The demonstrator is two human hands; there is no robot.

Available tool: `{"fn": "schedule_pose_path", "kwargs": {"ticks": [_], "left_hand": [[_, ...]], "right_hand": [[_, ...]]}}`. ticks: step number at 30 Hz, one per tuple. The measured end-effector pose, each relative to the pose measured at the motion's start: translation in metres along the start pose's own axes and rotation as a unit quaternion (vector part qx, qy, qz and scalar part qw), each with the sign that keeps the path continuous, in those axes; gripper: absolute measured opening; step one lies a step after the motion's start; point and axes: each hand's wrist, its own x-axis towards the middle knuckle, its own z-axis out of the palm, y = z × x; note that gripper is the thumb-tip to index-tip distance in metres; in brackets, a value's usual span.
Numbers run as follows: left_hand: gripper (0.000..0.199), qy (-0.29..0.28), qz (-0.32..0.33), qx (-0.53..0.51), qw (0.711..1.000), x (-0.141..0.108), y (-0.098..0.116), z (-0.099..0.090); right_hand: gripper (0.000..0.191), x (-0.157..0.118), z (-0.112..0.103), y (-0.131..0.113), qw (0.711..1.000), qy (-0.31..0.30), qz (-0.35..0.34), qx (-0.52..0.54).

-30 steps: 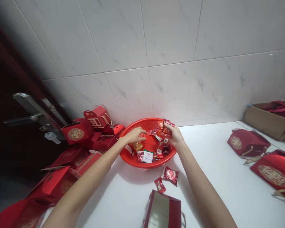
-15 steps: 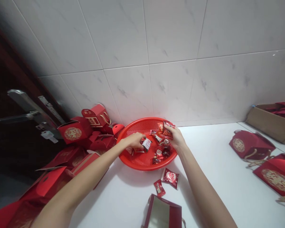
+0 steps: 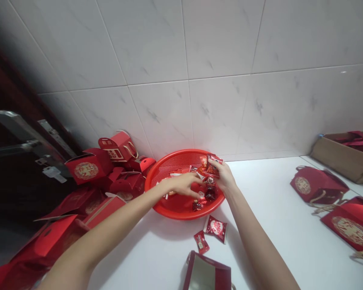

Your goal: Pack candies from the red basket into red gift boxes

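A red plastic basket [image 3: 181,213] with a perforated wall stands on the white table against the tiles. Wrapped candies [image 3: 211,189] lie inside it, mostly on its right side. My left hand [image 3: 186,184] is over the middle of the basket, fingers apart and reaching toward those candies, with nothing visible in its grasp. At the basket's right rim, my right hand [image 3: 224,173] is closed around several candy packets [image 3: 213,163]. Just in front of the basket lie a larger red packet [image 3: 216,228] and a small red candy [image 3: 201,241].
An opened dark red gift box [image 3: 207,272] stands at the near edge of view. Many red gift boxes [image 3: 89,167] are piled on the left by a door handle [image 3: 33,141]. On the right are more boxes [image 3: 319,184] with rope handles and a brown carton [image 3: 343,157].
My left hand has let go of a white-and-red packet and moved right across the basket, its fingers now spread. My right hand stays at the rim with its packets.
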Motion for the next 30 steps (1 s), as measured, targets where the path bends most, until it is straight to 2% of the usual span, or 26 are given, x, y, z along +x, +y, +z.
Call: {"fn": "schedule_pose_path", "kwargs": {"ticks": [2, 4, 5, 7, 9, 11, 17, 22, 26, 30], "left_hand": [[0.045, -0.048, 0.063, -0.002, 0.997, 0.009, 0.017, 0.012], [0.045, -0.089, 0.093, 0.027, 0.991, 0.018, 0.028, 0.022], [0.045, -0.103, 0.086, 0.049, 0.990, 0.021, 0.030, 0.025], [0.040, -0.119, 0.033, 0.093, 0.988, 0.024, 0.028, 0.024], [0.035, -0.126, -0.043, 0.123, 0.983, 0.022, 0.019, 0.017], [0.029, -0.127, -0.093, 0.130, 0.979, 0.016, 0.006, 0.007], [0.025, -0.145, -0.106, 0.085, 0.980, -0.001, -0.024, -0.014], [0.024, -0.105, -0.120, 0.041, 0.986, 0.005, -0.025, -0.016], [0.033, -0.069, -0.070, 0.045, 0.994, 0.027, -0.010, -0.010], [0.030, -0.044, -0.041, 0.054, 0.997, 0.051, 0.007, 0.004]], "right_hand": [[0.019, 0.000, 0.000, 0.000, 1.000, 0.001, 0.005, 0.001], [0.020, 0.001, -0.001, 0.001, 1.000, -0.001, 0.004, 0.001], [0.021, 0.001, -0.001, 0.001, 1.000, 0.001, -0.001, 0.000], [0.021, 0.002, -0.002, 0.002, 1.000, 0.005, -0.011, -0.004], [0.022, 0.003, -0.003, 0.003, 1.000, 0.007, -0.011, -0.006], [0.024, 0.004, -0.004, 0.003, 1.000, 0.005, -0.005, -0.007], [0.022, 0.002, -0.003, 0.003, 1.000, 0.009, -0.005, -0.016], [0.023, 0.002, -0.002, 0.002, 1.000, 0.012, -0.010, -0.006], [0.024, 0.004, -0.004, 0.003, 1.000, 0.005, -0.018, -0.010], [0.022, 0.006, -0.007, 0.005, 0.999, 0.018, -0.033, -0.011]]}}
